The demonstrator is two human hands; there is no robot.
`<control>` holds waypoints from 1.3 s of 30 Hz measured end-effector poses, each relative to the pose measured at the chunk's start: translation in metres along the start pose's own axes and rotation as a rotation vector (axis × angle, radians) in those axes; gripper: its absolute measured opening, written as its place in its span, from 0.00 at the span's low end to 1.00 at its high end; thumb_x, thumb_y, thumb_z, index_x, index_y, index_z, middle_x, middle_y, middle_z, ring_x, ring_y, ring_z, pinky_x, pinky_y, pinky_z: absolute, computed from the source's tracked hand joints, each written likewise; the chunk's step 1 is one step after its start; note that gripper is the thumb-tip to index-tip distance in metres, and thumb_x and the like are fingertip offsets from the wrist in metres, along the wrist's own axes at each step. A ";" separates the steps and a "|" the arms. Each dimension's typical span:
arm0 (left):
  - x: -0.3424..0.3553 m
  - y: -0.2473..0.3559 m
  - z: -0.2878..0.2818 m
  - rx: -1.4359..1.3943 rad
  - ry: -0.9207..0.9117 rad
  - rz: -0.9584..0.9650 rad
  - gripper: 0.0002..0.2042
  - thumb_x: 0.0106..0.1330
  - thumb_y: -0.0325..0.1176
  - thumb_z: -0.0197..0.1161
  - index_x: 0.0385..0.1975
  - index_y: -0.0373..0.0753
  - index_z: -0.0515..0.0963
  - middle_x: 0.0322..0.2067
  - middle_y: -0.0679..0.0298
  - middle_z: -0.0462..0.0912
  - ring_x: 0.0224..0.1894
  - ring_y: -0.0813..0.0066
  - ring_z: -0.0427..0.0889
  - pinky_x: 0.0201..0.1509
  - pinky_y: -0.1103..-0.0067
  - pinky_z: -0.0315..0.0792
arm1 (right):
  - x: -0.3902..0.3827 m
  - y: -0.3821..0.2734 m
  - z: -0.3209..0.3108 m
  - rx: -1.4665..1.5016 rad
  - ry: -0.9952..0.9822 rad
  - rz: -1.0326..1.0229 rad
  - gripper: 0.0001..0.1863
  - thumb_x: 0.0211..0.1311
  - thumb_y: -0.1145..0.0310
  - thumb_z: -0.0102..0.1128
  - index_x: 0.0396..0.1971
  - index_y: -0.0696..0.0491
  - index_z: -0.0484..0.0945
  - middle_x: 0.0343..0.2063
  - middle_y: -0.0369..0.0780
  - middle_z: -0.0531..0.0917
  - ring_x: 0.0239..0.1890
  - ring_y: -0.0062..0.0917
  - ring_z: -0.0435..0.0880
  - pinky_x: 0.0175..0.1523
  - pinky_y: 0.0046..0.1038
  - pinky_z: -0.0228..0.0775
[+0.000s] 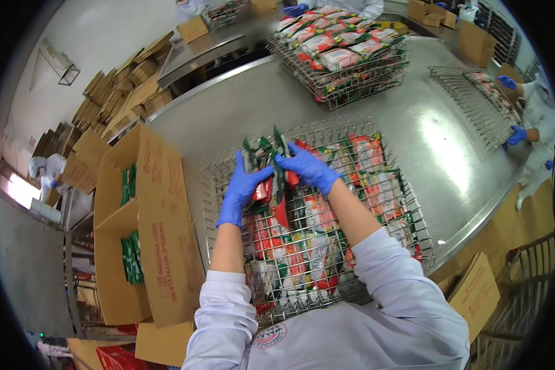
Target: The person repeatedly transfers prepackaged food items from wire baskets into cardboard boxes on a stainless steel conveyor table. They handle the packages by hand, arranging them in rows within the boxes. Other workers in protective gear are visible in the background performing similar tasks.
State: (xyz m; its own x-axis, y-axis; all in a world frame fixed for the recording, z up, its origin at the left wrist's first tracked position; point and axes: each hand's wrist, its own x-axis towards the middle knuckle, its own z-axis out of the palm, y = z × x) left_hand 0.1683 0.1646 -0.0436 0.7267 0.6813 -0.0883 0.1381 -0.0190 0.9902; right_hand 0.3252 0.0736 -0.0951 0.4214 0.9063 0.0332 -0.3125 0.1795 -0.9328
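My left hand (pixel 245 185), in a blue glove, grips green-and-red pouches (pixel 262 185) above the upper left part of a wire basket (pixel 416 237). My right hand (pixel 302 163), also gloved, pinches the same bunch from the right side, thumb toward my left hand. Below both hands, rows of packed red, green and white pouches (pixel 319 246) show through the wire grid. Left of the basket stands an open cardboard box (pixel 160 222) in two sections, each with green pouches (pixel 129 262).
A heaped basket of pouches (pixel 339 58) sits behind mine. A co-worker (pixel 536 123) handles empty-looking wire trays (pixel 459 102) at right; another person (pixel 46 169) works at left. Cardboard stacks (pixel 120 80) line the back. The steel table's edge (pixel 475 222) runs along the right.
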 end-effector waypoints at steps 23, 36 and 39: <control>0.013 0.011 -0.002 0.884 0.235 -0.230 0.52 0.34 0.52 0.68 0.61 0.40 0.49 0.54 0.45 0.63 0.55 0.50 0.65 0.54 0.61 0.64 | -0.121 -0.099 -0.092 -0.080 0.384 0.000 0.14 0.42 0.75 0.54 0.33 0.63 0.75 0.29 0.43 0.81 0.28 0.30 0.81 0.35 0.29 0.75; 0.028 0.001 -0.079 0.238 -0.217 -0.056 0.16 0.40 0.26 0.57 0.34 0.36 0.75 0.28 0.64 0.77 0.30 0.75 0.74 0.36 0.78 0.70 | -0.069 -0.011 0.085 -0.713 0.431 0.039 0.30 0.38 0.60 0.66 0.43 0.57 0.71 0.40 0.46 0.75 0.44 0.35 0.73 0.46 0.36 0.66; 0.020 0.000 -0.091 0.263 -0.076 -0.108 0.16 0.40 0.27 0.59 0.34 0.35 0.75 0.27 0.64 0.77 0.27 0.74 0.75 0.34 0.78 0.71 | -0.074 -0.029 0.101 -1.074 0.499 0.065 0.35 0.33 0.49 0.66 0.45 0.53 0.71 0.46 0.50 0.70 0.52 0.42 0.65 0.51 0.41 0.61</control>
State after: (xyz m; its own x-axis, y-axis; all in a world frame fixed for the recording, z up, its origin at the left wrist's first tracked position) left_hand 0.1216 0.2442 -0.0357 0.7450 0.6333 -0.2096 0.3802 -0.1448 0.9135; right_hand 0.2168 0.0396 -0.0337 0.7910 0.6095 0.0527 0.4283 -0.4902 -0.7591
